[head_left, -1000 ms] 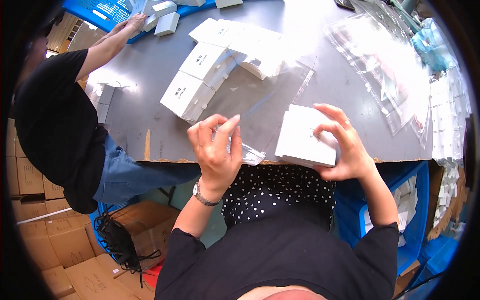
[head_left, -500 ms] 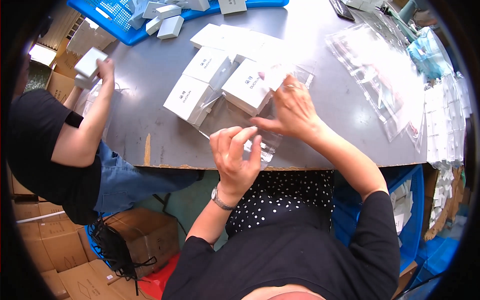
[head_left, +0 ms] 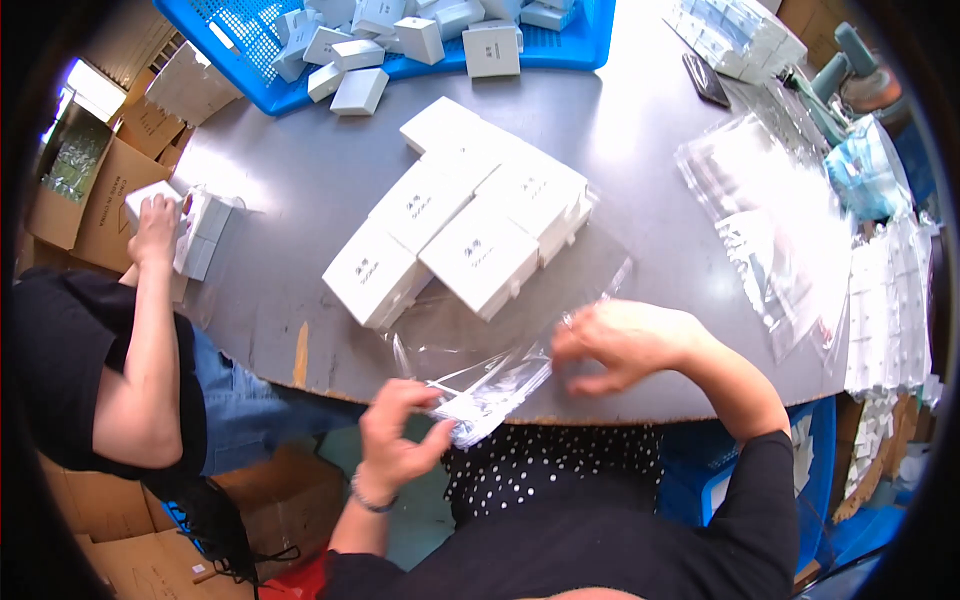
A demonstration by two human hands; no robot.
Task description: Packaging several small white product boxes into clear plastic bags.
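Observation:
Several white boxes (head_left: pixel 480 258) with dark print sit grouped on the grey table, with more boxes beneath the top ones. A clear plastic bag (head_left: pixel 497 395) lies around their near side, its crumpled mouth by the table's front edge. My left hand (head_left: pixel 395 445) is at the left side of this mouth, thumb and fingers apart, fingertips at the film. Across from it, my right hand (head_left: pixel 625 345) is slightly blurred at the bag's right edge. Its fingers are bent with a gap to the thumb; any contact with the film is hard to make out.
A blue basket (head_left: pixel 595 45) of small white boxes stands at the back. Left, a co-worker's hand (head_left: pixel 155 230) handles white boxes (head_left: pixel 207 235). Clear bags (head_left: pixel 770 230) lie on the right, near a dark phone (head_left: pixel 706 80). Cardboard boxes (head_left: pixel 110 195) stand beyond the co-worker.
My right hand has left the boxes and moved toward the table's front edge. My left hand has shifted left and opened. The co-worker has lowered a white box to the table. The view has shifted.

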